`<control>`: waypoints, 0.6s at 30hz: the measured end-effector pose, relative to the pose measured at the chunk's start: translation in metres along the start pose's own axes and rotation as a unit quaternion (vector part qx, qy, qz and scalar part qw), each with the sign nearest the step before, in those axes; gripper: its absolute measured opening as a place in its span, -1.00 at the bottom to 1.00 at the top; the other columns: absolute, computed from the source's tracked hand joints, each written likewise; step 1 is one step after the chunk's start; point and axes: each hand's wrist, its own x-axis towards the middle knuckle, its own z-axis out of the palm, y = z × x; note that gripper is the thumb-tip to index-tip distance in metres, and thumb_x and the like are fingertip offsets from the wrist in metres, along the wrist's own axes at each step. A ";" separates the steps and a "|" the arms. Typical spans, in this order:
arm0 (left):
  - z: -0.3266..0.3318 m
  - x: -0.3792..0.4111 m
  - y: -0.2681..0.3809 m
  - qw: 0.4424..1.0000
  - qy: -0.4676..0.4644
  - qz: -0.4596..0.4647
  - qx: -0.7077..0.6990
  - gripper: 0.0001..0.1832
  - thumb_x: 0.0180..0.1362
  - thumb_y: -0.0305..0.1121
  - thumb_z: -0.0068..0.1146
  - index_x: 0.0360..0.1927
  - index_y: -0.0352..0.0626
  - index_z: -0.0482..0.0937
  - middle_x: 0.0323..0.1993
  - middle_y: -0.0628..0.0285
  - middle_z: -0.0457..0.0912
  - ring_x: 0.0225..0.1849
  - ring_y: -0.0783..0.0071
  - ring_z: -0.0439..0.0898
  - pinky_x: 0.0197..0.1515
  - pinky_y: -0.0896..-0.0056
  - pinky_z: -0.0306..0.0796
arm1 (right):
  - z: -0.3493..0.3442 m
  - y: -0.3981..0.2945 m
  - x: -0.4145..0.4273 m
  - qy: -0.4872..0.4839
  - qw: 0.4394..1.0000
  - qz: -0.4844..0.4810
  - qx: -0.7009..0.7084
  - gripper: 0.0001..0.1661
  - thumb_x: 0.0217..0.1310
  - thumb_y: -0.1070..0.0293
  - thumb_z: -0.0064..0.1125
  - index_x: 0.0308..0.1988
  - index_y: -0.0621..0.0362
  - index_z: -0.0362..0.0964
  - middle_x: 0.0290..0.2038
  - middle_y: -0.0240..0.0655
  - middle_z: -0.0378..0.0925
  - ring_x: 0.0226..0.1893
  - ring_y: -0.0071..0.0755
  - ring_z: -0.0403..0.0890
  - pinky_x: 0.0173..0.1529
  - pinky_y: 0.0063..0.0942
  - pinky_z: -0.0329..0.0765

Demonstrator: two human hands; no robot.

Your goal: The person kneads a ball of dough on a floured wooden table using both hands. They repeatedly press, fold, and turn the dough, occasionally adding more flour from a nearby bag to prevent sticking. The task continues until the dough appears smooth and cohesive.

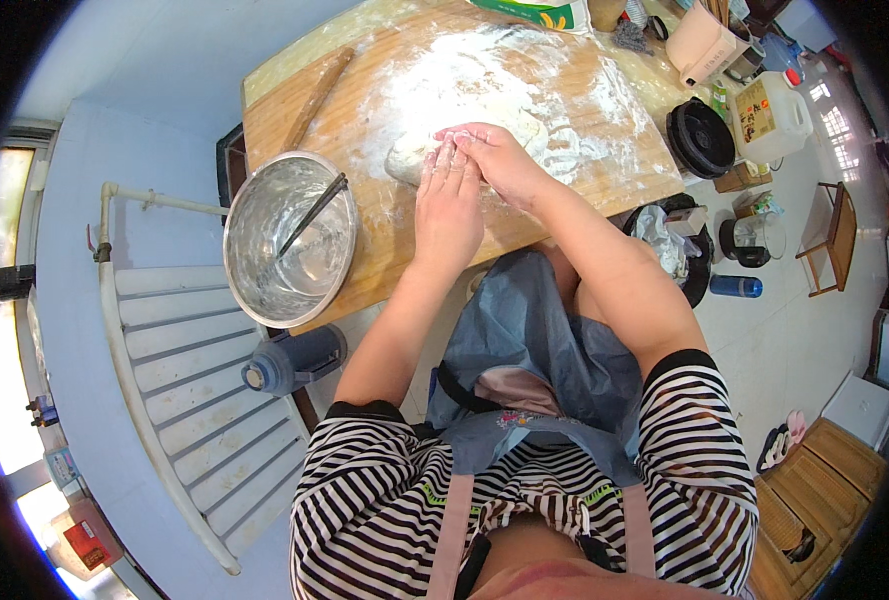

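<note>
My left hand [450, 201] reaches up with its fingers extended and close together over the near side of a mound of dough [408, 159]. Across those fingertips lies my right hand [503, 161], its fingers meeting them. Both hands have flour on the fingers. How firmly they touch the dough is hidden beneath them. The pale dough rests on a wooden board [384, 247] covered in loose white flour [459, 67]. To the left of my hands, a steel mixing bowl [264, 225] tilts at the board's edge, with dark chopsticks [313, 214] inside.
A wooden rolling pin [318, 97] lies at the board's far left. Beyond the right edge stand a black round lid [701, 139] and a plastic jug [774, 116]. A blue thermos [294, 360] stands below the bowl, near a white radiator [197, 390]. A lined bin [662, 240] sits lower right.
</note>
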 end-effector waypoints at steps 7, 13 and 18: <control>-0.003 -0.002 0.008 1.000 0.006 0.012 0.005 -0.47 -0.01 -0.66 -0.01 0.13 -0.50 0.44 0.22 -0.19 0.43 0.34 -0.06 0.33 0.40 -0.02 0.15 | -0.003 0.017 0.008 0.073 0.991 0.000 -0.107 -0.64 0.45 0.26 -0.04 -0.29 0.34 0.51 -0.39 -0.30 0.58 -0.42 -0.54 0.53 -0.33 -0.53 0.48; -0.002 -0.003 -0.001 0.967 0.086 -0.118 -0.211 -0.55 0.17 -0.65 -0.02 0.18 -0.46 0.41 0.21 -0.08 0.47 0.24 0.13 0.47 0.28 0.22 0.32 | 0.000 0.002 -0.002 0.104 0.989 0.086 0.062 -0.67 0.44 0.22 0.01 -0.30 0.26 0.50 -0.42 -0.33 0.56 -0.48 -0.51 0.52 -0.38 -0.52 0.48; 0.024 0.001 -0.006 0.692 0.191 -0.328 -0.613 -0.68 0.39 -0.46 -0.09 0.16 -0.36 0.41 0.00 0.06 0.57 0.02 0.39 0.56 0.05 0.39 0.45 | 0.002 0.009 -0.007 -0.032 0.984 0.094 0.151 -0.63 0.40 0.47 -0.04 0.15 0.26 0.42 0.00 -0.25 0.58 -0.04 -0.43 0.60 0.04 -0.49 0.55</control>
